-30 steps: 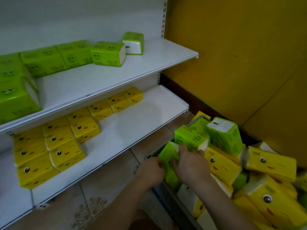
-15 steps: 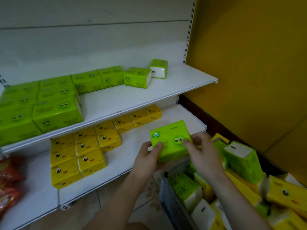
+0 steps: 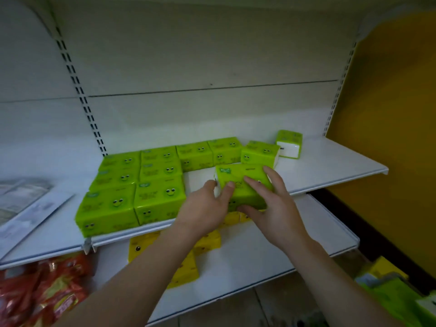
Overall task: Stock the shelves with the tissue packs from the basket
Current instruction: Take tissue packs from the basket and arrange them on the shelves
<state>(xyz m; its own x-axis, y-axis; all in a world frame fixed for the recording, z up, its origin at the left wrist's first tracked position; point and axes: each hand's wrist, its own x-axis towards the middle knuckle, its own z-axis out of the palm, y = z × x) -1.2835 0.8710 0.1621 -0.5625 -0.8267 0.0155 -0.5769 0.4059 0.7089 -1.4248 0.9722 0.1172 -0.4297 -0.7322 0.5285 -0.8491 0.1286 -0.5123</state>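
Note:
Both my hands hold one green tissue pack point(image 3: 238, 182) with a smiley face, at the front of the upper white shelf point(image 3: 330, 166). My left hand point(image 3: 205, 206) grips its left end and my right hand point(image 3: 271, 204) covers its right side and front. Several green packs point(image 3: 141, 182) stand in rows to its left and behind it. One more green pack point(image 3: 289, 145) stands on end at the back right. Yellow packs point(image 3: 186, 263) lie on the lower shelf point(image 3: 306, 239), partly hidden by my arms. The basket's packs point(image 3: 396, 293) show at the bottom right corner.
Flat white packets point(image 3: 28, 204) lie on the upper shelf at the left. Red wrapped goods point(image 3: 40, 291) fill the lower left. A yellow wall point(image 3: 389, 138) stands at the right. Bare shelf surface lies to the right of the held pack.
My hands have lifted the green pack from the basket up to the front of the upper shelf. My view has risen, so the basket has dropped to the corner.

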